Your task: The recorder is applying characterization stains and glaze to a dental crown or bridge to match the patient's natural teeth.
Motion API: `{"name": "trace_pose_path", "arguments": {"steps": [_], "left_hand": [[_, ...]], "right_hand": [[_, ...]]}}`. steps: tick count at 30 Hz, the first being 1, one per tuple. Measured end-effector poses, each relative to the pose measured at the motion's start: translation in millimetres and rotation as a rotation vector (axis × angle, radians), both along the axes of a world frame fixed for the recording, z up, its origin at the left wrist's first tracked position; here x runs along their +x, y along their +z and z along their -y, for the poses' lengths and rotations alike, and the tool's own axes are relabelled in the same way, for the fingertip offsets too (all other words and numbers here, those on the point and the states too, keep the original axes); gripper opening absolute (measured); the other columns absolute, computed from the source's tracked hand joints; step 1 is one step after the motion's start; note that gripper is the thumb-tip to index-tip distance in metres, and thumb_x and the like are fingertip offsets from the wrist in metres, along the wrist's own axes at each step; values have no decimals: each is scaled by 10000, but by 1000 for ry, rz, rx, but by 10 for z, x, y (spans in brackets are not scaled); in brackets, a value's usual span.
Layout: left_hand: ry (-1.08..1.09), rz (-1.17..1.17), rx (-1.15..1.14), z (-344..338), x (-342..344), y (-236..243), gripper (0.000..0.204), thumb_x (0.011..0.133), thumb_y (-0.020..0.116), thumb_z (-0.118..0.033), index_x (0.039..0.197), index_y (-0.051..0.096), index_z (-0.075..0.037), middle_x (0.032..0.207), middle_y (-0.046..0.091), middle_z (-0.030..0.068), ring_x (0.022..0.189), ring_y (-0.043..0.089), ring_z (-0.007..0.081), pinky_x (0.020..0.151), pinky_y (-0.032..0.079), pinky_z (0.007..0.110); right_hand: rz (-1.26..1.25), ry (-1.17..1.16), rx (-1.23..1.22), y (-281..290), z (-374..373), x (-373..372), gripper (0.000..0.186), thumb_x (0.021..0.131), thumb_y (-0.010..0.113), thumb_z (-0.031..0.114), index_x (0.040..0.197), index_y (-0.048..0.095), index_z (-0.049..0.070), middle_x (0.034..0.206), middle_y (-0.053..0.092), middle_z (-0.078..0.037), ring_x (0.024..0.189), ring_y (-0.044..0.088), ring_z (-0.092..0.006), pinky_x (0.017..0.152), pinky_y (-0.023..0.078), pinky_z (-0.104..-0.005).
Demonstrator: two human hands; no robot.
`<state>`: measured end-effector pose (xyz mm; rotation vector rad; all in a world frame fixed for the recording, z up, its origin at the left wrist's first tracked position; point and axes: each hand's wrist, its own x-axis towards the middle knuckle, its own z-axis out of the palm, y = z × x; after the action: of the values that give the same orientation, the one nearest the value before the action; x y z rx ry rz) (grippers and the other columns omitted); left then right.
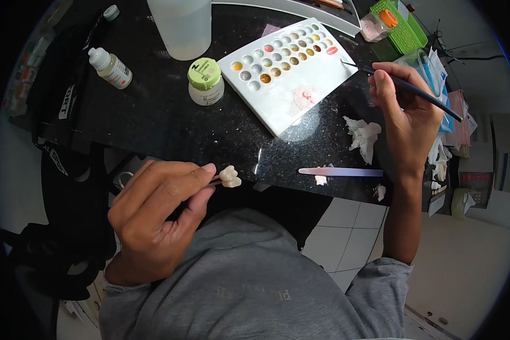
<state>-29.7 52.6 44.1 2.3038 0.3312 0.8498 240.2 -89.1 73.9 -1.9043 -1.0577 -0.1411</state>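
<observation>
Left hand (153,218) pinches the tooth-shaped crown (230,177) on its holder; right hand (405,110) grips the fine brush (413,90). Load the tip lightly at the white palette (300,107) and keep the crown steady over the bench (164,119).

Between my left hand (158,218) and my right hand (405,116) the black counter (153,119) lies open along its near edge, barred only by the flat spatula (341,171) and the crumpled tissue (362,136). Farther back the white palette (286,76), the green-lidded jar (205,82) and the big plastic container (181,25) stand close together. The dropper bottle (110,68) stands well apart at my left, with bare counter around it.
</observation>
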Motion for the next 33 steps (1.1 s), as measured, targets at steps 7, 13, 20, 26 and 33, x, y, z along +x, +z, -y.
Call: {"name": "trace_pose_path", "arguments": {"steps": [7, 13, 20, 26, 33], "left_hand": [[12, 12, 184, -53, -31, -89, 328, 650, 794, 63, 960, 733, -24, 814, 678, 69, 675, 606, 146, 521, 456, 236], [16, 45, 299, -111, -33, -126, 353, 625, 803, 42, 963, 741, -43, 796, 669, 65, 683, 622, 159, 519, 488, 236], [26, 52, 401, -162, 3, -76, 258, 654, 768, 17, 909, 740, -3, 782, 680, 83, 684, 628, 173, 506, 497, 237], [-44, 61, 478, -220, 94, 60, 202, 646, 755, -23, 839, 736, 33, 757, 689, 113, 655, 612, 186, 470, 472, 222], [-113, -5, 542, -294, 70, 117, 235, 609, 746, -52, 813, 724, 62, 744, 686, 141, 621, 587, 187, 437, 436, 215]], "right_hand": [[70, -53, -46, -9, -33, -74, 149, 916, 658, 91, 997, 695, -28, 809, 696, -65, 709, 649, -86, 631, 520, -190], [197, -40, 168, 197, 119, -309, 219, 970, 537, 96, 1049, 655, -71, 789, 682, -173, 640, 638, -157, 573, 489, -231], [-96, 426, 193, -55, 231, -903, 262, 928, 634, 193, 1066, 531, -4, 758, 587, -108, 548, 571, -123, 479, 479, -213], [55, 567, 317, -330, 18, -1008, 159, 778, 651, 13, 913, 602, -55, 727, 584, -101, 548, 556, -133, 480, 450, -219], [70, 595, 252, -289, -1, -1010, 206, 695, 617, -24, 897, 646, -49, 717, 580, -95, 556, 548, -136, 482, 412, -220]]}}
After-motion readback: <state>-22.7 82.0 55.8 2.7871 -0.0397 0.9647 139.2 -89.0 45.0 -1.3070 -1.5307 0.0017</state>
